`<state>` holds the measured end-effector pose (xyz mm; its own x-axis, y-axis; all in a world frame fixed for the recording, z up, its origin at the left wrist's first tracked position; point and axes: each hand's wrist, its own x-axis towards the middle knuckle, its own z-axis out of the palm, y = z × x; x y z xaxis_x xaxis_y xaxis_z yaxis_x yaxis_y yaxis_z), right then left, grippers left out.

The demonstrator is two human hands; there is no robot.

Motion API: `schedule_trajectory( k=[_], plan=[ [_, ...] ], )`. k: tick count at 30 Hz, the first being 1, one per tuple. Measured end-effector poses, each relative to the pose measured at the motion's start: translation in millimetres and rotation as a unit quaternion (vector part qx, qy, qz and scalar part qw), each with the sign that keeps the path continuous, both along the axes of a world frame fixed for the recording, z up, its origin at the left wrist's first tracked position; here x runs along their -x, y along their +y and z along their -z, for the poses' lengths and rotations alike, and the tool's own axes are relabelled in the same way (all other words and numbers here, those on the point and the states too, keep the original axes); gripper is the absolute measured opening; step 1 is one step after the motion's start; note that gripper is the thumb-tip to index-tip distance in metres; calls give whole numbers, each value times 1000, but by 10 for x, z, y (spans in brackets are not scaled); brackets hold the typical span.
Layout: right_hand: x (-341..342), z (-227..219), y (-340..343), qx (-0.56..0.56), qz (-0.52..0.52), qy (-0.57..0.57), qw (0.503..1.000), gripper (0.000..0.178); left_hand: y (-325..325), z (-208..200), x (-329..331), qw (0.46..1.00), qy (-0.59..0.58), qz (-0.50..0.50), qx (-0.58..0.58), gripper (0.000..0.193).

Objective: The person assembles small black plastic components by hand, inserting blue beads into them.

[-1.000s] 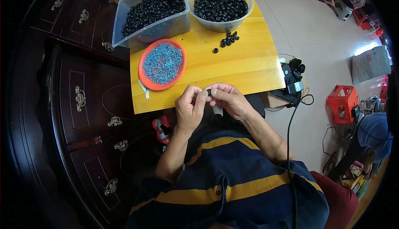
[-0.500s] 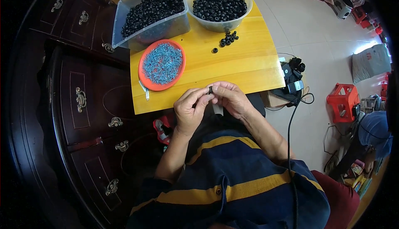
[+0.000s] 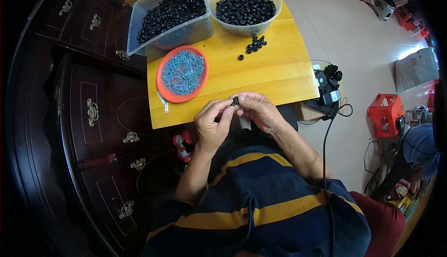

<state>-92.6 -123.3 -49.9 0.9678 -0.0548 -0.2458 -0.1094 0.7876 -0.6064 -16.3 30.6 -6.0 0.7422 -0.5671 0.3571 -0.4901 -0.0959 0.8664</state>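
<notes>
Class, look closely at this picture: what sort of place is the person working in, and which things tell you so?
Probably a small home workshop for hand assembly. A yellow table holds a tub of black rings, a bowl of more, and an orange plate of tiny blue parts; dark wooden drawers stand alongside.

A small yellow wooden table (image 3: 274, 77) carries a clear rectangular tub of black rings (image 3: 171, 12) at its far left and a clear round bowl of black rings (image 3: 245, 7) at far right. A few loose black rings (image 3: 255, 45) lie just near of the bowl, and an orange plate of small blue pieces (image 3: 182, 73) sits at the left, nearer.
</notes>
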Motion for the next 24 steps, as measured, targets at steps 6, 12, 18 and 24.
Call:
schedule_trajectory(
  k=[6, 12, 18, 24],
  plan=[
    [-9, 13, 5, -14, 9, -7, 1000, 26, -15, -13, 6, 999, -42, -7, -4, 14],
    [-4, 24, 0, -7, 17, -5, 1000, 24, -16, -22, 7, 994, -107, -18, -33, 17],
    [19, 59, -13, -4, 4, 11, 1000, 23, -5, -76, 12, 987, -150, -16, -49, 18],
    [42, 23, -85, 49, -44, -6, 998, 23, 48, -114, -7, 996, -55, 30, -64, 26]
  ],
)
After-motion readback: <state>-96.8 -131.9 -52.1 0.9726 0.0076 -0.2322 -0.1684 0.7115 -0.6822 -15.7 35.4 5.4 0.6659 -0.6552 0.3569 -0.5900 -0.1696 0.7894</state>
